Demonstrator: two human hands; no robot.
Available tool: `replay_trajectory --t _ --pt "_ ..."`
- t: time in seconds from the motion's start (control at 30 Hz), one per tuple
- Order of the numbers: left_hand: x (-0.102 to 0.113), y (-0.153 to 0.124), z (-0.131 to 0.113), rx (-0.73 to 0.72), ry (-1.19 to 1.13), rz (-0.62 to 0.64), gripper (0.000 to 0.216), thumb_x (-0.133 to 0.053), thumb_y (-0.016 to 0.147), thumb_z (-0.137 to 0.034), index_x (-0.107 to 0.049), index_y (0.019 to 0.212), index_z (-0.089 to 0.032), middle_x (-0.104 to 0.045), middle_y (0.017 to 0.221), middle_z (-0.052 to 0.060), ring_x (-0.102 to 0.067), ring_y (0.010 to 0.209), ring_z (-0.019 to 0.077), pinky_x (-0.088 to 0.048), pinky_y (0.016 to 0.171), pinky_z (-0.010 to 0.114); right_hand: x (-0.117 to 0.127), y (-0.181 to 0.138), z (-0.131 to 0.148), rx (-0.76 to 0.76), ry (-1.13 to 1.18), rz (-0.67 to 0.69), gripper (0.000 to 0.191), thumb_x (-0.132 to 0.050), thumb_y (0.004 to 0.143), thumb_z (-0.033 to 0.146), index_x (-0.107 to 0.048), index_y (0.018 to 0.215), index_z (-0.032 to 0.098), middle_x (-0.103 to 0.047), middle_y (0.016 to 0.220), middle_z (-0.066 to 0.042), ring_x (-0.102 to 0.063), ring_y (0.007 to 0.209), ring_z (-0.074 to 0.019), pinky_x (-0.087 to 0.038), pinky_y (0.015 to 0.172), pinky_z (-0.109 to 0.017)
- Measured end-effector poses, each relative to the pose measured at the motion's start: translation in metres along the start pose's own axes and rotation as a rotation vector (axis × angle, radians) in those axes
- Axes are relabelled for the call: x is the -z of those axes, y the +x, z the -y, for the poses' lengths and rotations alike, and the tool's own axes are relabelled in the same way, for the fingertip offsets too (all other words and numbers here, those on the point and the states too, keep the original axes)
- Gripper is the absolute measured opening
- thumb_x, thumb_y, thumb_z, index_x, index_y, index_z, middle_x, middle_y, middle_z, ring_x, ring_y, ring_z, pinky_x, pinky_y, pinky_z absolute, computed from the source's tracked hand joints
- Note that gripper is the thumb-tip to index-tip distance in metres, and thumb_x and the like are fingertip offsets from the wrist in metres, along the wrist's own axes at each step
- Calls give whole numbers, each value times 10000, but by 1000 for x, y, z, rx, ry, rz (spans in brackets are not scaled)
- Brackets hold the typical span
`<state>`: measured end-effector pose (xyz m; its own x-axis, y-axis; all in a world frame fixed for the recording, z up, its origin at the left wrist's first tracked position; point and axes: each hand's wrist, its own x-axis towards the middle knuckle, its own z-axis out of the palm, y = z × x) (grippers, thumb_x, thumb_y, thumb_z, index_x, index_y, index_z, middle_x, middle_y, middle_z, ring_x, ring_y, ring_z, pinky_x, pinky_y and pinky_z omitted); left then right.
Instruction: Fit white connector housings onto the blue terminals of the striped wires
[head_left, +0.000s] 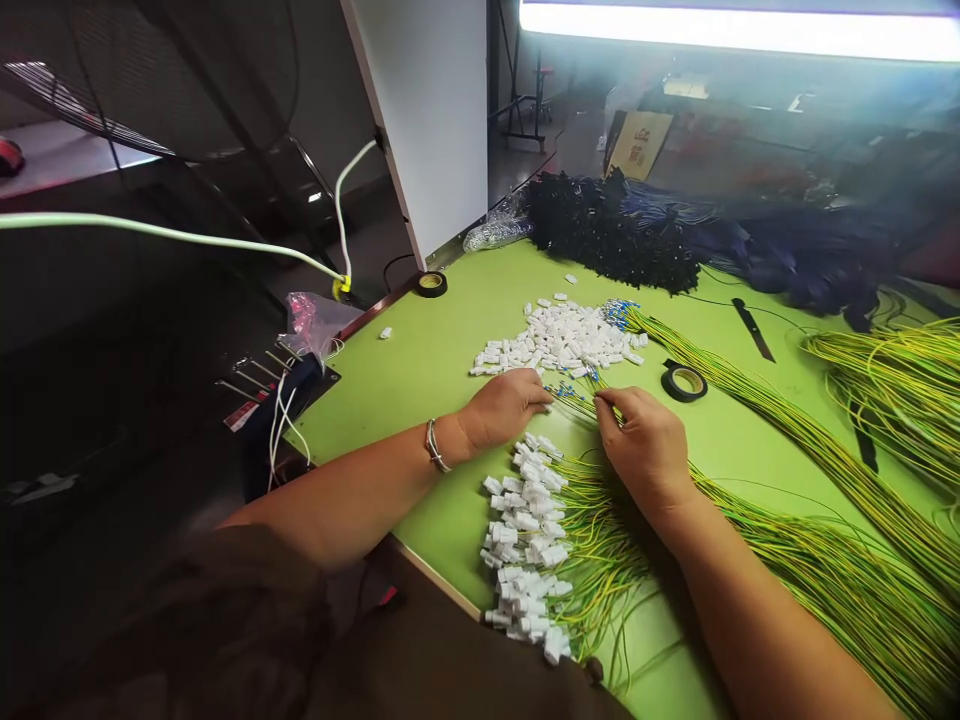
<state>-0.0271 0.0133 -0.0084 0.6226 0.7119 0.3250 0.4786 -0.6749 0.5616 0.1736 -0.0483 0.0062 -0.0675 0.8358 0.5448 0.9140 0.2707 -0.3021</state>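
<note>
White connector housings (574,337) lie loose, frame centre; lower centre, housed yellow-green wires (598,522) look finished. Mid-frame, blue-tipped wires (568,391) sit unhoused, pinched by our right hand (646,440); left hand (504,408) beside them, grip unclear.

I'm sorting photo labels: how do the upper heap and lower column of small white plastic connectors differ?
The upper heap looks loose, while the lower column has thin yellow-green wires running from it. The upper heap spreads sideways; the lower column runs front to back. Both are white and lie on the green tabletop.
</note>
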Motion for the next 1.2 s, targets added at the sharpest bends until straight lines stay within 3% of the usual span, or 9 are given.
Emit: replay_trajectory --t 0.1,0.23,0.43,0.57,0.7,0.83,1.03,1.2 --pt "1 0 -4 12 43 22 147 -590 856 -140 -736 875 -149 -655 853 83 -594 877 185 -478 829 327 2 0 11 51 -83 28 218 -497 918 257 -702 882 192 -698 828 -59 -604 731 -170 -382 632 -272" --pt "3 1 -3 125 -73 5 153 -603 819 -114 -736 889 -144 -691 886 83 -609 854 177 -469 834 320 -1 2 10 27 -146 162 252 -451 921 230 -692 865 185 -677 816 -77 -578 710 -177 -357 613 -280" --pt "12 6 3 344 -298 -178 328 -578 793 -99 -718 1082 -167 -681 923 51 -556 707 109 -453 703 245 -6 5 1 -17 -57 225 216 -511 897 309 -692 953 207 -676 923 -73 -602 804 -198 -384 618 -287" --pt "20 7 -3 395 -528 -210 249 -575 814 -143 -732 1006 -131 -680 939 65 -561 730 99 -462 720 238 -11 5 3 -40 -130 322 211 -523 896 297 -714 915 210 -675 918 -74 -603 786 -199 -383 606 -290" --pt "19 5 -7 516 -879 -153 211 -659 757 -165 -693 954 -95 -648 733 23 -515 558 62 -444 568 213 -13 6 0 -74 2 246 231 -523 898 293 -734 863 205 -689 868 -62 -615 773 -184 -421 661 -285" --pt "18 5 -8 586 -1133 -109 234 -743 705 -166 -653 902 -78 -640 666 19 -597 594 85 -482 605 226 -8 7 0 -56 14 166 272 -493 906 292 -739 833 202 -699 881 -74 -619 777 -181 -428 680 -283" --pt "17 5 -7 700 -1313 -97 234 -784 677 -130 -622 842 -89 -652 710 16 -643 625 89 -495 629 224 2 8 9 -43 56 104 258 -491 906 294 -717 849 185 -714 794 -79 -637 723 -195 -447 670 -295" --pt "13 4 -7 741 -1387 -44 238 -792 671 -117 -643 854 -87 -670 736 35 -651 651 97 -500 643 227 11 5 30 -12 200 54 239 -483 905 269 -701 980 204 -730 858 -73 -648 707 -187 -483 676 -298"
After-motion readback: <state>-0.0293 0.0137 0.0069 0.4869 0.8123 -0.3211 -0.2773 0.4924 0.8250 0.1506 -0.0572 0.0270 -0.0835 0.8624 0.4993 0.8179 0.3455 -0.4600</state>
